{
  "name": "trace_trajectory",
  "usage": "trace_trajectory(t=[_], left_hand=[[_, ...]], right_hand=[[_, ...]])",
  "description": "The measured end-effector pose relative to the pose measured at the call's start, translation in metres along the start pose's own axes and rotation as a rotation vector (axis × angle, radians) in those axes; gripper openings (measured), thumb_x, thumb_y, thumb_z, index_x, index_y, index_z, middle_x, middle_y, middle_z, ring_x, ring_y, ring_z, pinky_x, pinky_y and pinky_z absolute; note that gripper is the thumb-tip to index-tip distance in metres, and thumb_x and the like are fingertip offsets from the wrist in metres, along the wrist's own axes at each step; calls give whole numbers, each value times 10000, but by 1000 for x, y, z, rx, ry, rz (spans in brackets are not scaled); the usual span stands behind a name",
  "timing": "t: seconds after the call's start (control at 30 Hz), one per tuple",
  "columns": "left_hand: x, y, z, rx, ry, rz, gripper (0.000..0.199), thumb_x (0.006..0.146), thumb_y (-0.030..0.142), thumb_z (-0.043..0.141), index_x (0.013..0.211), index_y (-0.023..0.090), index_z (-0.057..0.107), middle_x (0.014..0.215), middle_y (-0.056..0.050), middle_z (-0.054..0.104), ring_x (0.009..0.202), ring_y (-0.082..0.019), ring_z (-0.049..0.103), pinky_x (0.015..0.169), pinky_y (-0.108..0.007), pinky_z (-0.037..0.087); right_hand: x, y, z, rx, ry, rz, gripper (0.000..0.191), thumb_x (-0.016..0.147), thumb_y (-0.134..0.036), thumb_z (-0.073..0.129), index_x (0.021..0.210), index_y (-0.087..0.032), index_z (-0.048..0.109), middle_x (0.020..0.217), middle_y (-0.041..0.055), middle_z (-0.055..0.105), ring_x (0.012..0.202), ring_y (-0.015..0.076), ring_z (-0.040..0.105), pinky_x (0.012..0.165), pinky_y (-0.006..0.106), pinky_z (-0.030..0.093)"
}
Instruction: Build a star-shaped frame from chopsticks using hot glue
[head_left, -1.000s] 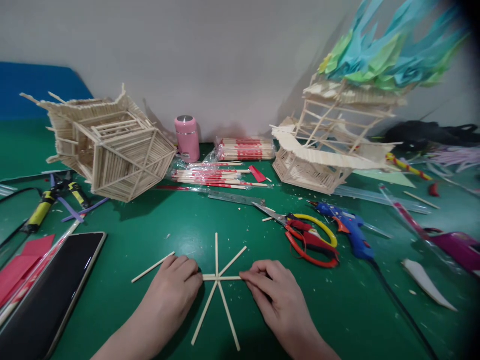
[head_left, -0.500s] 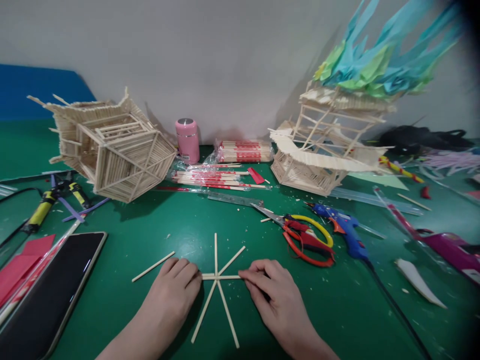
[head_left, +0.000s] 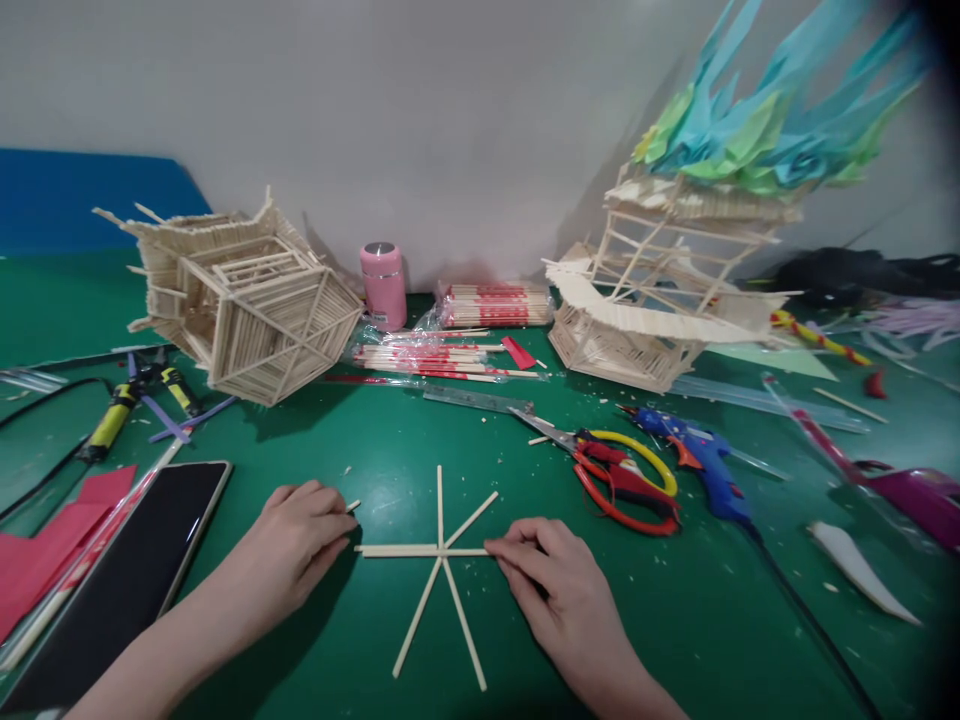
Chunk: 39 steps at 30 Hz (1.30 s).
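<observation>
Thin wooden sticks form a star [head_left: 441,551] on the green table, their inner ends meeting at the middle. Two of them lie side by side on its left arm. My right hand [head_left: 559,590] pinches the outer tip of the star's right-hand stick. To the left of the star, my left hand [head_left: 304,545] has its fingers curled over a loose wooden stick [head_left: 354,506]. Only a short end of that stick shows past the fingertips; the hand hides the rest.
Scissors [head_left: 622,480], a blue glue gun [head_left: 697,460] and a white curved piece [head_left: 862,570] lie right. A phone [head_left: 127,580] and pliers [head_left: 112,420] lie left. Behind stand two stick models [head_left: 285,320] [head_left: 637,330], a pink flask [head_left: 383,285] and bundled sticks [head_left: 491,303].
My left hand has let go of the star's left arm and moved left onto the loose stick. My right hand keeps its pinch. The view has shifted slightly.
</observation>
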<state>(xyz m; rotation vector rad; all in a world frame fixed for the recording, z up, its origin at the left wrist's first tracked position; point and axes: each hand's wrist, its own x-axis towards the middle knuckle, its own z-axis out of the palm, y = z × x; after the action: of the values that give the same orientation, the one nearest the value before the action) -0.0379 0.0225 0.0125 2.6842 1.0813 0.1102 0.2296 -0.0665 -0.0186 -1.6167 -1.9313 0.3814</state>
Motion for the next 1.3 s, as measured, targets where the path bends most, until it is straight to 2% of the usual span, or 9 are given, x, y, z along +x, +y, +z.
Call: trace_trajectory(t=[0.2,0.4,0.53,0.67,0.8,0.9,1.03,1.17,1.3], left_hand=[[-4,9,10,21,50,7,215,819,136,402,883,214,592,816,-26,584,769,-176,513,690,-323,332],[-3,11,19,37,126,40,268,862,147,340,773,191,590,724,-22,567,700,-165,498,669,-317,325],[-3,9,23,43,115,66,270,868,147,328,764,184,574,705,-21,554,685,-162,486,670,-315,330],[-6,5,17,73,111,74,266,873,149,318,781,181,566,707,-23,550,677,-164,483,663,-317,338],[-5,6,2,64,160,118,208,857,149,369,789,194,560,710,-8,549,662,-150,488,642,-297,343],[6,21,-4,34,176,143,215,858,152,364,792,191,565,714,-8,549,676,-152,486,655,-304,342],[29,50,-3,8,162,168,276,868,136,332,763,174,584,693,-19,539,675,-162,470,659,-327,327],[45,73,1,14,126,219,275,868,144,353,714,168,580,664,-20,529,655,-164,455,628,-320,321],[47,84,14,-16,102,238,263,845,106,361,689,165,565,659,-25,538,648,-168,453,627,-327,317]], right_hand=[[0,-2,-1,-4,-4,9,225,830,-179,457,899,-245,661,814,52,584,739,190,521,577,305,398],[0,-3,-1,13,5,12,227,823,-160,469,902,-250,662,808,46,584,734,180,520,586,301,404],[1,-4,-2,7,1,27,235,816,-147,479,909,-261,662,809,41,584,736,179,520,593,302,402],[0,-3,-1,2,-1,27,234,819,-144,470,903,-257,658,811,43,585,740,181,525,598,306,413],[-3,-1,0,48,57,38,246,816,-182,474,1020,-232,601,888,63,577,806,197,538,664,326,457],[-3,-2,-5,190,133,97,287,838,-205,442,1110,-216,532,962,80,550,870,190,540,720,304,473],[2,-3,-21,281,154,85,247,856,-201,427,1063,-220,560,934,73,559,850,179,543,703,287,472],[6,-2,-32,211,47,-27,217,841,-197,461,998,-233,605,881,58,575,815,180,531,690,307,458],[0,2,-31,78,-52,-78,171,829,-190,488,893,-224,643,786,40,570,727,162,516,624,282,429]])
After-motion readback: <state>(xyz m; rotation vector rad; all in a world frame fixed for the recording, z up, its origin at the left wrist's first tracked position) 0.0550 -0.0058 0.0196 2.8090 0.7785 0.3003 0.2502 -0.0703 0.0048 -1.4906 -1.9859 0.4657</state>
